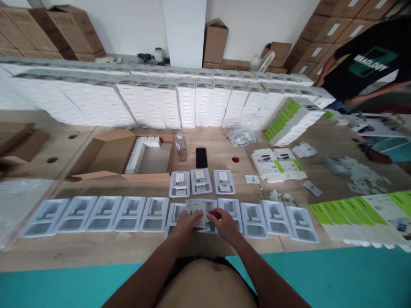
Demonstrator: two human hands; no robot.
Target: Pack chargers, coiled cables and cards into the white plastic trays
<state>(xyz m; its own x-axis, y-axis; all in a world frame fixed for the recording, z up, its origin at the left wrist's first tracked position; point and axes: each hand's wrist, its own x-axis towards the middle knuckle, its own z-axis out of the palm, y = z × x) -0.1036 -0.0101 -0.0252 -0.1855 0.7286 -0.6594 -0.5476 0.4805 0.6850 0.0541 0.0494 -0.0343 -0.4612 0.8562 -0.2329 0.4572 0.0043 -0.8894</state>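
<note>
My left hand (pixel 186 224) is closed on a small stack of white printed cards (pixel 195 210), held above the row of plastic trays. At the right edge of the cards, my right hand (pixel 223 220) has thumb and fingers pinched together; what is between them, if anything, is too small to make out. Below both hands runs a row of pale plastic trays (pixel 128 214), each with two compartments. Behind it stand three more trays (pixel 201 187), holding white blocks and cards. A single card (pixel 252 179) lies to their right.
An open carton (pixel 105 152) with white blocks sits left, beside a bottle (pixel 180 147) and a phone (pixel 201 158). Stacked white boxes (pixel 186 105) line the back. Green-and-white boxes (pixel 353 216) lie right. Another person (pixel 369 64) stands at the far right.
</note>
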